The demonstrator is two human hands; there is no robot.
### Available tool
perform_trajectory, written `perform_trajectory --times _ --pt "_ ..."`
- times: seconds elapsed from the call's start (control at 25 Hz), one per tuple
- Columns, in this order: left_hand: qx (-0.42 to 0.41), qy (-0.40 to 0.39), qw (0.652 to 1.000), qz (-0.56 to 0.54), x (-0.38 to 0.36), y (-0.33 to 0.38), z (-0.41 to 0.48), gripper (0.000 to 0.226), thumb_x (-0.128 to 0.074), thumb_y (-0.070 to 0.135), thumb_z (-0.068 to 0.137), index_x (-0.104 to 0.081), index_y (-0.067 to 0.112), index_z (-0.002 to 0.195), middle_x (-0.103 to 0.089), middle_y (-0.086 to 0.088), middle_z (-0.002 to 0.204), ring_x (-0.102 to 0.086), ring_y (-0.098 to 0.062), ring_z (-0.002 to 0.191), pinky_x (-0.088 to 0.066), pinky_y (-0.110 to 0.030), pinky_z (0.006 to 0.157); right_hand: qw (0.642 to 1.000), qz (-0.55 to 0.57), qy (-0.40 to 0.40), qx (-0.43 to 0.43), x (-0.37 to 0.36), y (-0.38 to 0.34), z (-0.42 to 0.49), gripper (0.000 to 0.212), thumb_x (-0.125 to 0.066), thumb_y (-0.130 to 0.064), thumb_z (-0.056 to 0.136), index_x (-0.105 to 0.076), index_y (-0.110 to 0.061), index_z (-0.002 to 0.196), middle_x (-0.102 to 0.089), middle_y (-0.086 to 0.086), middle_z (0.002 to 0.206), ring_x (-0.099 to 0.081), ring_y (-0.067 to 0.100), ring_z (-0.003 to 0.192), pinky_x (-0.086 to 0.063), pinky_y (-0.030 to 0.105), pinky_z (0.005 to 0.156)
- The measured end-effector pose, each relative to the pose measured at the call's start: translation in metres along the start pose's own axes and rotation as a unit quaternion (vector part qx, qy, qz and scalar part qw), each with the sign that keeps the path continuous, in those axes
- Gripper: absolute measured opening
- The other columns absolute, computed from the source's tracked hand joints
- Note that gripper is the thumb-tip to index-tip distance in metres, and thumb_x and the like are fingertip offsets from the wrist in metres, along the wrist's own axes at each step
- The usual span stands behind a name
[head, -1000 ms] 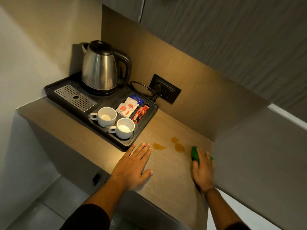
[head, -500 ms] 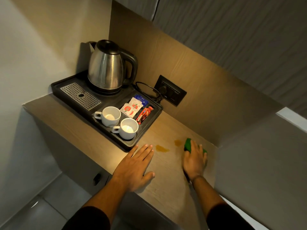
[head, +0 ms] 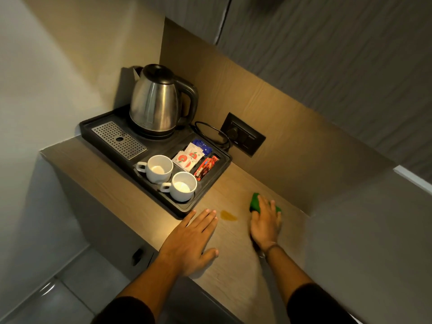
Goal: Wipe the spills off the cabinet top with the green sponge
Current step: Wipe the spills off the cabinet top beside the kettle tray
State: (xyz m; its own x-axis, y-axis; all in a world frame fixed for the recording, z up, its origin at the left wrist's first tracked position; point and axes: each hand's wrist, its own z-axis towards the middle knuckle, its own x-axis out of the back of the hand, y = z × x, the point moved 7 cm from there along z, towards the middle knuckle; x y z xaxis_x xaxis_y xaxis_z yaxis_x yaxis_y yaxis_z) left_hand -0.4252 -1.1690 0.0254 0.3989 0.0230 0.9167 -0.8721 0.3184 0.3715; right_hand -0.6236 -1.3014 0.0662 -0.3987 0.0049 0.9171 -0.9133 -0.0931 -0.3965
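Note:
My right hand (head: 266, 224) presses the green sponge (head: 255, 202) flat on the wooden cabinet top (head: 233, 265), near the back wall. Most of the sponge is under my fingers; its left end and a bit at the right show. One amber spill (head: 228, 215) lies on the wood just left of the sponge, between my two hands. My left hand (head: 190, 240) rests palm down with fingers spread on the cabinet top, by the front corner of the black tray (head: 180, 212).
The black tray holds a steel kettle (head: 155, 105), a drip grate (head: 118, 140), two white cups (head: 161, 169) (head: 183, 186) and sachets (head: 192, 155). A wall socket (head: 243, 134) with a looped cord sits behind. A grey panel (head: 362, 230) closes the right side.
My right hand has slid the sponge left and toward the back wall over the two right-hand spills, which no longer show. The left hand has stayed put.

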Motion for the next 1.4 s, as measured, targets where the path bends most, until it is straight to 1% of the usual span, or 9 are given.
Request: perform_trajectory --times 0.16,0.28,0.44,0.56,0.68,0.88,1.0,1.16,1.4 --pt "0.005 0.005 1.000 0.001 -0.002 0.000 0.001 0.084 -0.031 0.068 0.102 -0.006 0.018 0.165 -0.004 -0.002 0.175 0.006 -0.016 0.159 0.007 -0.045 0.127 0.964 0.008 -0.103 0.245 -0.024 -0.002 -0.076 0.062 -0.041 -0.024 0.103 -0.023 -0.037 0.161 -0.018 -0.014 0.171 -0.007 0.016 0.159 -0.002 0.054 0.127" --pt "0.008 0.008 1.000 0.003 -0.002 0.000 0.000 0.084 -0.031 0.068 0.102 -0.006 0.018 0.165 -0.005 -0.002 0.176 0.006 -0.017 0.159 0.005 -0.046 0.128 0.967 0.006 -0.089 0.239 -0.005 0.034 -0.074 0.061 -0.040 -0.026 0.100 -0.030 -0.036 0.159 -0.024 -0.014 0.170 -0.011 0.017 0.159 -0.008 0.058 0.127" --pt "0.004 0.000 1.000 0.005 0.001 0.001 0.000 0.084 -0.030 0.068 0.102 -0.005 0.018 0.165 -0.002 -0.002 0.176 0.008 -0.016 0.159 0.011 -0.043 0.126 0.992 0.022 -0.055 0.113 -0.012 -0.020 -0.012 0.060 -0.052 -0.011 0.098 -0.040 -0.022 0.156 -0.030 -0.003 0.166 -0.016 0.028 0.158 -0.006 0.055 0.128" --pt "0.004 -0.001 1.000 0.007 0.000 0.002 0.000 0.085 -0.031 0.067 0.101 -0.006 0.017 0.165 -0.003 -0.003 0.176 0.008 -0.016 0.159 0.008 -0.045 0.127 0.964 0.025 -0.120 0.235 -0.029 -0.038 -0.041 0.064 -0.048 -0.014 0.100 -0.031 -0.030 0.160 -0.026 -0.006 0.170 -0.007 0.021 0.159 0.001 0.050 0.128" --pt "0.006 0.001 1.000 0.008 -0.001 0.000 0.000 0.084 -0.031 0.066 0.102 -0.006 0.016 0.165 -0.004 -0.003 0.176 0.007 -0.016 0.159 0.004 -0.047 0.129 0.944 0.003 -0.140 0.299 -0.013 0.017 -0.083 0.062 -0.039 -0.026 0.101 -0.025 -0.038 0.161 -0.022 -0.018 0.170 -0.006 0.015 0.159 -0.002 0.052 0.126" --pt "0.005 -0.006 1.000 0.005 0.000 0.002 0.000 0.084 -0.033 0.066 0.102 -0.007 0.017 0.165 -0.004 -0.002 0.176 0.007 -0.016 0.159 0.005 -0.045 0.128 0.979 0.020 -0.088 0.183 -0.016 -0.024 -0.024 0.061 -0.050 -0.010 0.100 -0.037 -0.028 0.157 -0.030 -0.004 0.167 -0.013 0.025 0.159 -0.005 0.055 0.128" --pt "0.006 -0.014 1.000 0.006 0.001 0.002 0.001 0.084 -0.032 0.066 0.102 -0.007 0.016 0.165 -0.003 -0.003 0.176 0.009 -0.015 0.159 0.006 -0.046 0.129 0.957 0.036 -0.133 0.256 -0.031 -0.047 -0.056 0.063 -0.047 -0.016 0.102 -0.030 -0.032 0.160 -0.025 -0.008 0.170 -0.006 0.018 0.159 0.001 0.054 0.127" --pt "0.011 -0.019 1.000 0.007 0.001 0.002 0.001 0.084 -0.031 0.065 0.102 -0.006 0.017 0.165 -0.002 -0.003 0.176 0.009 -0.015 0.159 0.005 -0.047 0.129 0.950 -0.004 -0.130 0.283 -0.009 0.045 -0.116 0.061 -0.041 -0.035 0.101 -0.027 -0.039 0.160 -0.022 -0.017 0.170 -0.008 0.017 0.159 -0.010 0.065 0.123" --pt "0.010 -0.027 1.000 -0.007 0.001 0.003 -0.001 0.083 -0.029 0.066 0.102 -0.001 0.021 0.165 0.003 0.001 0.176 0.014 -0.011 0.157 0.003 -0.048 0.130 0.996 0.020 -0.023 0.085 0.018 0.032 -0.028 0.059 -0.053 -0.008 0.097 -0.043 -0.021 0.154 -0.031 -0.006 0.162 -0.020 0.029 0.157 -0.011 0.057 0.126"
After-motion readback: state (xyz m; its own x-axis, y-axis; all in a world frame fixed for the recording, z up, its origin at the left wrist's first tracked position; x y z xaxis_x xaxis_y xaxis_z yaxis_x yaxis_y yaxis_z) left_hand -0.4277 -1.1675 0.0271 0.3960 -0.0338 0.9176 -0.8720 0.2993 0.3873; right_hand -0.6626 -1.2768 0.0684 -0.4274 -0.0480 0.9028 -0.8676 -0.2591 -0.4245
